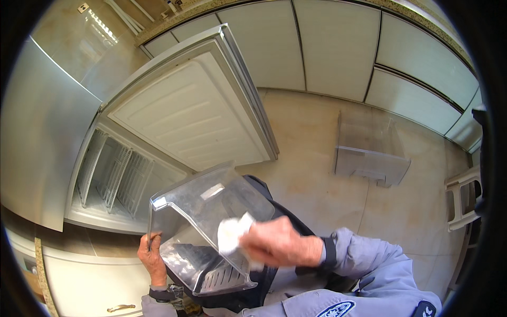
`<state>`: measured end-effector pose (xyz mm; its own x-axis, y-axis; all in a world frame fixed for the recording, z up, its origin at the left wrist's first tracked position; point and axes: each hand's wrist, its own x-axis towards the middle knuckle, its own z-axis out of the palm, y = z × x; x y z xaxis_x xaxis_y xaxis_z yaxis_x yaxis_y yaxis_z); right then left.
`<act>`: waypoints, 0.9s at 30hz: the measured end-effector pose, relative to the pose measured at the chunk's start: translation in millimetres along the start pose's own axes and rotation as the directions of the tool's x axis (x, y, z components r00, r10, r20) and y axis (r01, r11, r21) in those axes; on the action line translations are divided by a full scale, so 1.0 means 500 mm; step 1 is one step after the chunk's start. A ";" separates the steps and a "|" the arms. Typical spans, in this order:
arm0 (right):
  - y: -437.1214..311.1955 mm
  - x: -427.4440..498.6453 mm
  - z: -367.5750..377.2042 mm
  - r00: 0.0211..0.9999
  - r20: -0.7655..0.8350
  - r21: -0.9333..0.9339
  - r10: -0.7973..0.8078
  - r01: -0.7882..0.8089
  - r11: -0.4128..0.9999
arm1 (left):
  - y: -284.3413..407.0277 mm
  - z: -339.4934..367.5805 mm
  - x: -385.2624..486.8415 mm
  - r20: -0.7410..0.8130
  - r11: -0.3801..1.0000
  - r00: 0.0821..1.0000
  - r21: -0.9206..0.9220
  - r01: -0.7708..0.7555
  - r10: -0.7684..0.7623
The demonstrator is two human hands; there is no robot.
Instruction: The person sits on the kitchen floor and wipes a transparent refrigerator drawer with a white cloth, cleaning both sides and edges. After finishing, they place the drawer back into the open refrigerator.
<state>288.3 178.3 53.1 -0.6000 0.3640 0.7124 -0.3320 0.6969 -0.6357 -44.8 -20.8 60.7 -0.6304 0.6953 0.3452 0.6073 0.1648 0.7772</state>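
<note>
A clear plastic freezer drawer lies tilted across my lap. My left hand grips its edge at the left side, the thumb and fingers around the rim. Bunched in my right hand is a white cloth, against or just over the drawer's right wall; the hand is slightly blurred. The cloth hides part of the drawer's rim. Slots show in the drawer's lower end. Left of the drawer stands an open freezer compartment with wire shelves inside.
The freezer door stands wide open beyond the drawer. A second clear drawer lies on the tiled floor. White cabinets line the far wall. A pale plastic stool or rack is at the right, a white cabinet at lower left.
</note>
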 end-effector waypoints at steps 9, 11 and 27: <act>0.170 -0.090 -0.003 0.855 -0.314 -0.123 0.412 -0.467 0.876 | 0.001 0.015 -0.013 -0.098 1.000 0.995 -0.007 0.028 -0.029; 0.113 -0.078 -0.006 0.784 -0.408 0.003 0.467 -0.511 0.860 | 0.002 0.029 -0.019 -0.091 0.998 0.995 -0.054 0.031 -0.036; -0.023 0.114 -0.004 0.997 0.039 0.015 -0.066 0.065 0.998 | 0.005 0.033 -0.017 -0.113 0.981 0.984 0.154 -0.121 0.140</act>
<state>259.6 192.4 101.6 -0.6046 0.2932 0.7406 -0.3816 0.7095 -0.5924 -30.0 -14.8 50.8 -0.5899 0.6282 0.5073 0.7466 0.1851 0.6389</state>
